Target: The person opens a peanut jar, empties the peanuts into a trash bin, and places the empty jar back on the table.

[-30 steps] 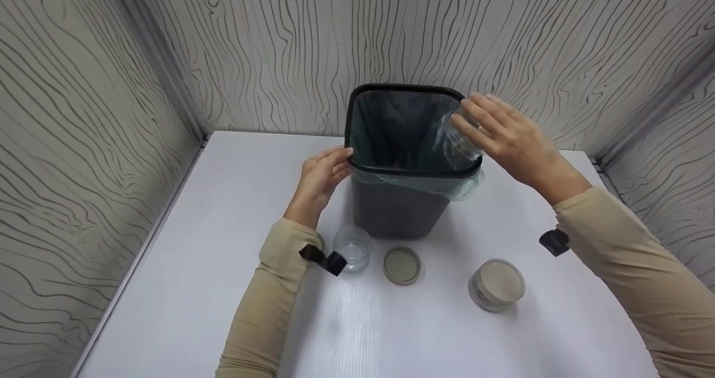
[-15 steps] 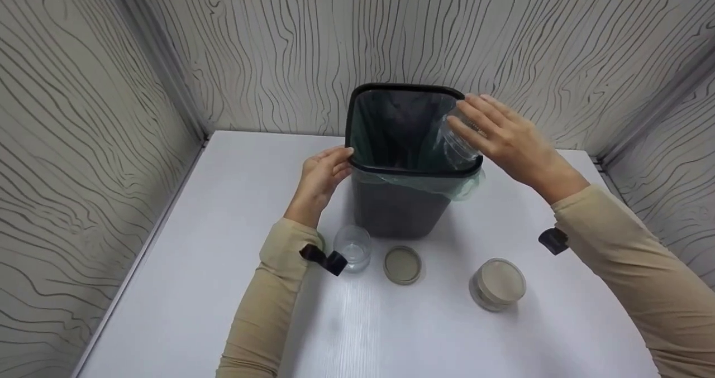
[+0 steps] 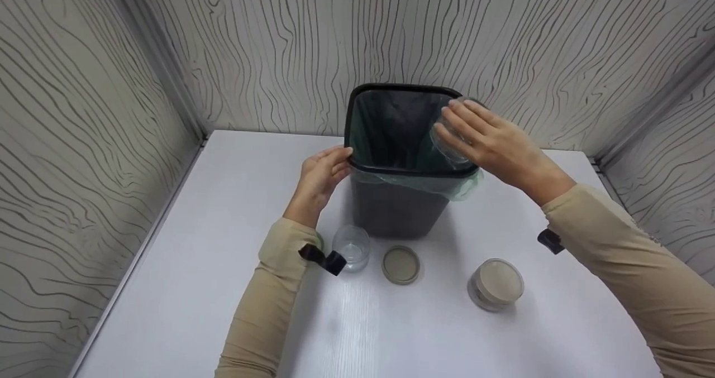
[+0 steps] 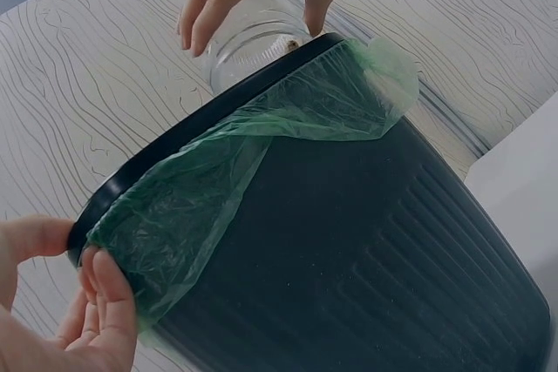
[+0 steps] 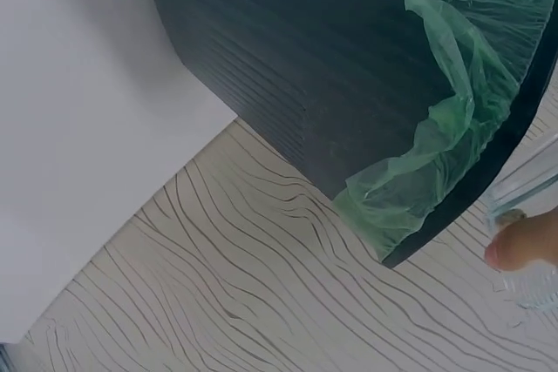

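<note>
A dark bin (image 3: pixel 394 207) with a green bag liner (image 4: pixel 323 102) folded over its rim stands on the table. My left hand (image 3: pixel 321 180) pinches the bin's rim and liner at the near left corner, thumb on one side and fingers on the other. In my right hand (image 3: pixel 494 146) is a clear glass jar (image 4: pixel 253 37), tilted over the right side of the bin's mouth. The fingers cover much of this jar in the head view. A small brownish bit (image 4: pixel 293 44) shows inside the jar in the left wrist view.
Before the bin stand another clear glass jar (image 3: pixel 352 249), a round beige lid (image 3: pixel 401 265) lying flat, and a jar with a beige lid on (image 3: pixel 496 285). A green round edge (image 3: pixel 320 242) peeks out by the left cuff. A patterned wall (image 3: pixel 279 54) rises behind.
My right hand has shifted left with the glass jar, bringing it further over the bin's mouth. The left hand keeps its hold on the rim, unmoved.
</note>
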Available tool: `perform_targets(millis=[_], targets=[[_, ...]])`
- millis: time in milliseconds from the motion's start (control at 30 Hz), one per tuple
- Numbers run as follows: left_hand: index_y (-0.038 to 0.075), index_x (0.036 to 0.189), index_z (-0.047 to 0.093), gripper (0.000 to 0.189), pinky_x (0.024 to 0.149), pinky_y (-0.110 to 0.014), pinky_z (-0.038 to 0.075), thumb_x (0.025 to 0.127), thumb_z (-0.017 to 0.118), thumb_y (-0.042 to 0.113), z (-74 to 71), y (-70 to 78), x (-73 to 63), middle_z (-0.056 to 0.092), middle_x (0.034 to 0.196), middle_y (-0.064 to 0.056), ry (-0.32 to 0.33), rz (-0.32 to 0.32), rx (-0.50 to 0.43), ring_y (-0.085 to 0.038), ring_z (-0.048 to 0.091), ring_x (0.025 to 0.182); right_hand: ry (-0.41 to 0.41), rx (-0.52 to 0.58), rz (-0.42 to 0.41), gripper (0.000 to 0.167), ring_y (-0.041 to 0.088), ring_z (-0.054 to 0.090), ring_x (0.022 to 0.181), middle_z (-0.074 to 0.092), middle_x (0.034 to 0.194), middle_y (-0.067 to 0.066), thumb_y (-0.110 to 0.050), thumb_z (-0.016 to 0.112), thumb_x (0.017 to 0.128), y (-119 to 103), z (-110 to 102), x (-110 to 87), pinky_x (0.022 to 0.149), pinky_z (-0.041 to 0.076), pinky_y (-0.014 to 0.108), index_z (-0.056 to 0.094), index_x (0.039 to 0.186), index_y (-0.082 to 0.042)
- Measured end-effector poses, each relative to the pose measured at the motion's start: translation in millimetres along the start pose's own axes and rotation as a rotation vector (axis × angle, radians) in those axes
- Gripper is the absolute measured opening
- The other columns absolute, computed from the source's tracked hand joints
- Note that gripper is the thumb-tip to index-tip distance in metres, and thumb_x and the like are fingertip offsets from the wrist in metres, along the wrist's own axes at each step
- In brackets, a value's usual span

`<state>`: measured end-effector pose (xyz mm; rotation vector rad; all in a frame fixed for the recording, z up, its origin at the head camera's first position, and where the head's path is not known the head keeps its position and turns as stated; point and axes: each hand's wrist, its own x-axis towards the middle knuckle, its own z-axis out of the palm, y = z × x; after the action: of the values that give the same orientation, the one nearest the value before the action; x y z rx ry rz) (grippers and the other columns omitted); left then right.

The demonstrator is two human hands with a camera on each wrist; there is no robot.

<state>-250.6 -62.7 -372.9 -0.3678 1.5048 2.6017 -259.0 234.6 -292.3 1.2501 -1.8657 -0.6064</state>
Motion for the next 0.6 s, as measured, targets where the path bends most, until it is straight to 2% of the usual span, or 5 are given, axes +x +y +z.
perform_targets(millis=[200, 433, 600], targets=[[-0.009, 0.123, 0.053, 0.036, 0.065, -0.014, 0.053, 0.090, 0.060, 0.004, 0.4, -0.6, -0.5, 0.065, 0.080, 0.001, -0.018, -0.003, 0.000, -0.005, 0.062, 0.069, -0.021, -0.043, -0.080, 0.062, 0.031, 0.056, 0.125, 0.057, 0.132, 0.018, 0.006, 0.073, 0.073, 0.3, 1.0, 2.1, 0.108, 0.045, 0.038, 0.054, 0.131, -0.005], [-0.007, 0.116, 0.056, 0.028, 0.065, -0.015, 0.053, 0.090, 0.060, 0.004, -0.4, -0.4, -0.5, 0.065, 0.079, 0.001, -0.020, 0.005, -0.006, -0.006, 0.062, 0.069, -0.021, -0.032, -0.079, 0.063, 0.030, 0.056, 0.126, 0.058, 0.133, 0.017, 0.006, 0.074, 0.073, 3.8, -1.6, 4.9, 0.108, 0.045, 0.038, 0.055, 0.131, -0.006], [-0.008, 0.117, 0.056, 0.030, 0.065, -0.015, 0.052, 0.090, 0.060, 0.003, 0.3, -0.7, 0.0, 0.065, 0.078, 0.002, -0.011, 0.004, -0.003, -0.005, 0.062, 0.068, -0.025, -0.037, -0.077, 0.065, 0.030, 0.056, 0.125, 0.058, 0.132, 0.017, 0.005, 0.078, 0.071, 2.9, -1.6, 5.1, 0.108, 0.045, 0.038, 0.055, 0.131, -0.006]])
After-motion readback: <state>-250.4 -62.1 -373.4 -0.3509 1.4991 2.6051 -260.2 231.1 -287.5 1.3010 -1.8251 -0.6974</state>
